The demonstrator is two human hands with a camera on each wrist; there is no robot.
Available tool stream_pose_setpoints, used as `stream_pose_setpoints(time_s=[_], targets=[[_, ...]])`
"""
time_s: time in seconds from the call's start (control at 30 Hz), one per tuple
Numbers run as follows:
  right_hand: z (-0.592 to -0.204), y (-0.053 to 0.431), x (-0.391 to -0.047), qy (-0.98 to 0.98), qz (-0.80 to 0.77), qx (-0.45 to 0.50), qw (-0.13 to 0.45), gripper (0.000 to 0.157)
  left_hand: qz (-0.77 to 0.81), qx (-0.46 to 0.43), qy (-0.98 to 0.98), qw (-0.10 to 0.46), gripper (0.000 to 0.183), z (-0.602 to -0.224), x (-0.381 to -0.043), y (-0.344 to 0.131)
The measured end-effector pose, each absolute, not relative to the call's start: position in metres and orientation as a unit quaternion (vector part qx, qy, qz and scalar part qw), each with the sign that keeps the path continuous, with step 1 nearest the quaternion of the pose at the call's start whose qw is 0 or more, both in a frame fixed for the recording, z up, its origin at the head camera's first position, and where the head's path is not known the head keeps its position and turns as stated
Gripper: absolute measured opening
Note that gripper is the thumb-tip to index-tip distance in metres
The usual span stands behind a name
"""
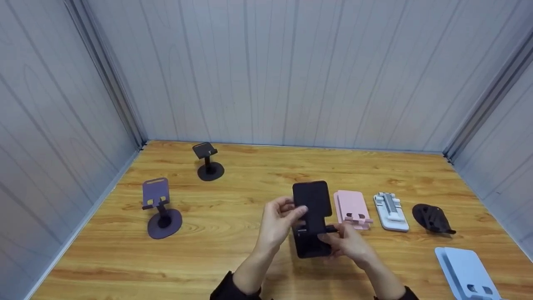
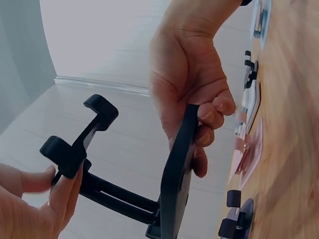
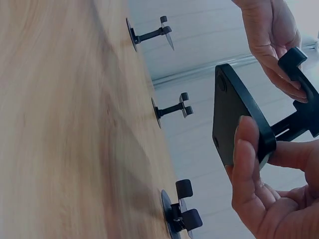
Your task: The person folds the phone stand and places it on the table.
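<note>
A black folding phone stand is held up over the table between both hands. My left hand pinches its upper plate, thumb across the face; in the left wrist view its fingers lie just behind the two hooked lips. With my right hand I grip the flat base, fingers on the underside and thumb on the other face. A slotted arm joins plate and base, and it is unfolded. The base is raised off the wood in the right wrist view.
A purple stand and a black stand stand upright at left. To the right lie a folded pink stand, a white one, a black round-based one and a light blue one. Panel walls enclose the table.
</note>
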State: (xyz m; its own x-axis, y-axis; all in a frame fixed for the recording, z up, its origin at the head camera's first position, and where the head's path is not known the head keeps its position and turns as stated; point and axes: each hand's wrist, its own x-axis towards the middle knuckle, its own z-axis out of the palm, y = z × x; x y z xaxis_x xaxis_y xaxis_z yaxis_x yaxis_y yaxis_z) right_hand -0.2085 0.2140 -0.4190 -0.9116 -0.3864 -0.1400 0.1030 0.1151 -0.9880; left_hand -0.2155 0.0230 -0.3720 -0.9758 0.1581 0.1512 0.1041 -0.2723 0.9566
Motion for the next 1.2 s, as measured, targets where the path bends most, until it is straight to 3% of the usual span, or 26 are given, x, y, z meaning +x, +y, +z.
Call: stream_pose_setpoints(time_s=[0.27, 0.93, 1.2], targets=[[-0.416, 0.213, -0.209, 0.731, -0.655, -0.090, 0.169, 0.026, 0.732, 0.126, 0.670, -0.003, 0.042, -0.370, -0.213, 0.022], [-0.416, 0.206, -0.202, 0.758, -0.635, -0.075, 0.128, 0.035, 0.676, 0.135, 0.721, -0.071, 0.040, -0.370, -0.203, 0.028], [-0.415, 0.205, -0.201, 0.750, -0.645, -0.063, 0.129, 0.028, 0.652, 0.129, 0.741, -0.101, 0.037, -0.376, -0.204, 0.030]])
